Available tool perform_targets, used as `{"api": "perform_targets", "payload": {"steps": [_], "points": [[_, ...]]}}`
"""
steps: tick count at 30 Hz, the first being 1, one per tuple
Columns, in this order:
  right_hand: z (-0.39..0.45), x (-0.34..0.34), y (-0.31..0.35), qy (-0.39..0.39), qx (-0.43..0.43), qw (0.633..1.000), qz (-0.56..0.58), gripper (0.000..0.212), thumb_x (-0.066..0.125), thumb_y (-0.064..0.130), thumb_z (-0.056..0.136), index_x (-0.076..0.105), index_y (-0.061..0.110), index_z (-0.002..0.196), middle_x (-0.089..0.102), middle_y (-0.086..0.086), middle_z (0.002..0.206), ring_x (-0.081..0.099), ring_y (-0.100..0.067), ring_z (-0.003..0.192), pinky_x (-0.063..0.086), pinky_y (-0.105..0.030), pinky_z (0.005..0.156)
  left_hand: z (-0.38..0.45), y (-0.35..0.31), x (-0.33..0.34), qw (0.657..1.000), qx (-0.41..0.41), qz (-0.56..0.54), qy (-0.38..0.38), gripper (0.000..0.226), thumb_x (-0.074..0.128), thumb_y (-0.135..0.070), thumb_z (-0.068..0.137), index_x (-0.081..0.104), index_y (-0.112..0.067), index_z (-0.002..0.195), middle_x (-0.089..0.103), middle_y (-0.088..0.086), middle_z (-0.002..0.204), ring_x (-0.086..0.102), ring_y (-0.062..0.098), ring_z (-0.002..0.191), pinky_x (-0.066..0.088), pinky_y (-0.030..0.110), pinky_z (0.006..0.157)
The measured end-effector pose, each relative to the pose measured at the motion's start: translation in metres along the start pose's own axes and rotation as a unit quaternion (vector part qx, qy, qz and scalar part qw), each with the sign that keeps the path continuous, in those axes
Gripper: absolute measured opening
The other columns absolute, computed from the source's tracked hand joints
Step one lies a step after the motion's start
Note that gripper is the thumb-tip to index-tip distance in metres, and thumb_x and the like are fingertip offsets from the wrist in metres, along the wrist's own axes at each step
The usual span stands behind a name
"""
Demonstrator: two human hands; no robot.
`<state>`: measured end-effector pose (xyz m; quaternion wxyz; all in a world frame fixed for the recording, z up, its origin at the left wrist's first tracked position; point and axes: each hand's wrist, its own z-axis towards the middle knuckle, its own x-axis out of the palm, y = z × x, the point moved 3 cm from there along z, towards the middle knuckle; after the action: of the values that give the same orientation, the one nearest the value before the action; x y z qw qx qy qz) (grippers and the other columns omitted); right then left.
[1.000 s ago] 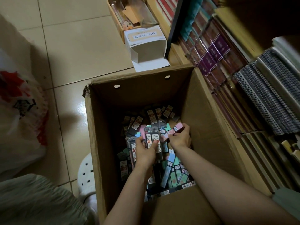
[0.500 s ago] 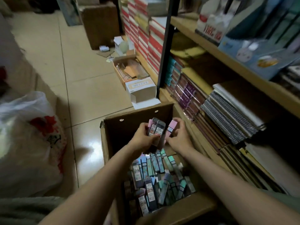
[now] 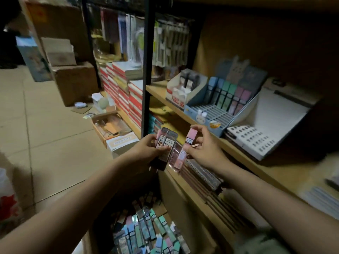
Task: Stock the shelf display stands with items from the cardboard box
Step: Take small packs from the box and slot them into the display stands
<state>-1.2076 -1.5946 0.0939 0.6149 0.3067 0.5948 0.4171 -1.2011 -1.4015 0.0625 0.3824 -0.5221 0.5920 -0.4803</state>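
Nearest to the camera, at the bottom of the view, the cardboard box is open and a thick layer of small packs lies in it, in blue, green and pink, pointing in many directions. From this I judge that most of the stocking is left to do.

Above the box, both hands are raised in front of the shelf edge. The left hand grips a small bundle of packs: 2 clear ones with white labels in front and 1 pink behind them, as far as I can see. Their long axis is close to upright, top ends leaning a little to the right and away. The right hand pinches 1 pink pack between thumb and fingers. Its long axis is tilted, the pink cap end up and to the right, toward the shelf, the lower end down and left, just beside the bundle.

Farther back, on the shelf, stands the blue display stand. Only its back row holds packs, about 6, standing upright in blue, green and pink; the slotted rows in front of them are bare. Left of it, a white display box holds some dark packs. At the right, a white stand looks unfilled.
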Motion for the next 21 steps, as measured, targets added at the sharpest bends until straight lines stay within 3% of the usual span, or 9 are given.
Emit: {"api": "perform_targets", "payload": {"steps": [5,11,14,17,21], "points": [[0.014,-0.048,0.035,-0.053,-0.020,0.995,-0.087,0.054,0.072,0.020,0.084,0.033,0.046,0.111,0.066,0.006,0.097,0.069,-0.014,0.086,0.058,-0.046,0.081,0.016,-0.042,0.023,0.998,0.029,-0.046,0.025,0.034,0.066,-0.013,0.089,0.052,-0.019,0.119,0.066,0.011,0.107,0.072,0.022,0.085,0.057,0.033,0.059],[0.041,-0.115,0.075,-0.148,-0.054,0.976,-0.153,0.047,0.072,0.017,0.085,0.038,0.036,0.110,0.065,0.004,0.094,0.070,-0.012,0.081,0.061,-0.041,0.075,0.034,-0.071,0.043,0.989,0.041,-0.138,0.028,0.036,0.063,-0.008,0.091,0.051,-0.014,0.125,0.065,0.010,0.107,0.067,0.023,0.093,0.057,0.035,0.062],[0.053,-0.150,0.088,-0.194,-0.079,0.952,-0.225,0.041,0.073,0.017,0.085,0.044,0.031,0.109,0.061,0.011,0.092,0.067,-0.008,0.084,0.058,-0.024,0.068,0.044,-0.075,0.049,0.985,0.040,-0.159,0.047,0.036,0.063,-0.009,0.091,0.051,-0.015,0.124,0.065,0.010,0.108,0.067,0.026,0.096,0.058,0.045,0.073],[0.062,-0.171,0.097,-0.222,-0.113,0.919,-0.307,0.036,0.075,0.016,0.083,0.050,0.024,0.107,0.061,0.011,0.094,0.063,-0.005,0.083,0.044,-0.006,0.061,0.056,-0.077,0.054,0.982,0.040,-0.177,0.053,0.039,0.062,-0.009,0.091,0.049,-0.013,0.128,0.064,0.013,0.111,0.065,0.031,0.101,0.056,0.053,0.084],[0.074,-0.173,0.095,-0.201,-0.126,0.887,-0.396,0.030,0.076,0.011,0.081,0.056,0.016,0.102,0.066,0.001,0.096,0.064,-0.013,0.088,0.052,-0.021,0.072,0.068,-0.077,0.064,0.977,0.037,-0.197,0.072,0.040,0.063,-0.009,0.090,0.049,-0.014,0.126,0.067,0.010,0.105,0.071,0.025,0.087,0.059,0.043,0.070]]}}
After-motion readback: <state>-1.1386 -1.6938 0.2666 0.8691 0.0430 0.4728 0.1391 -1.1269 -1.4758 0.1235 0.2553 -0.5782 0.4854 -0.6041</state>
